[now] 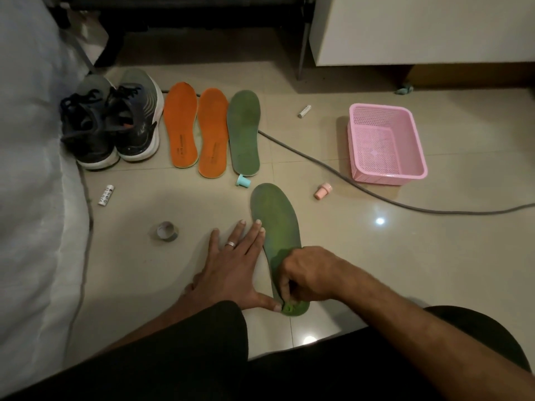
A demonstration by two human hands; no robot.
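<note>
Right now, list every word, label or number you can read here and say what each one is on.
Nothing reads clearly.
Left orange insole: dark print along its edge, blurred.
Right orange insole: the same, blurred.
White tube at the left: dark markings, too small.
Near green insole that the right hand pinches: no print seen.

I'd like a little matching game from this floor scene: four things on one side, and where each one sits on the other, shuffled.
Things:
1 pink basket
2 tape roll
3 sneakers
4 nearer green insole

Places:
A under the right hand
B next to the white bedding
C far right, beside the grey cable
D just left of the left hand

Pairs: 1-C, 2-D, 3-B, 4-A
</note>
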